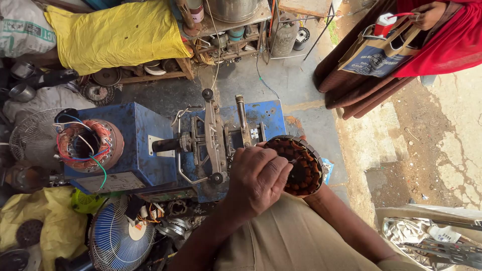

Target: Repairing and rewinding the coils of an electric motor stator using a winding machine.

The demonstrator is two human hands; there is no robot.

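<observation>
The person is holding a round motor stator [300, 166] upright over their lap, just in front of the blue winding machine [201, 145]. The stator is showing a ring of grey steel laminations around its rim and copper-orange windings packed in slots about a dark hollow centre. The left hand [257, 178] is lying across the stator's near face, its fingers [276, 173] curled in and pinching what looks like a thin wire or tool at the core. The right hand is sitting behind the stator and is mostly hidden, so its grip cannot be told. A second wound stator [89, 145] with coloured leads is resting on the machine's blue box.
</observation>
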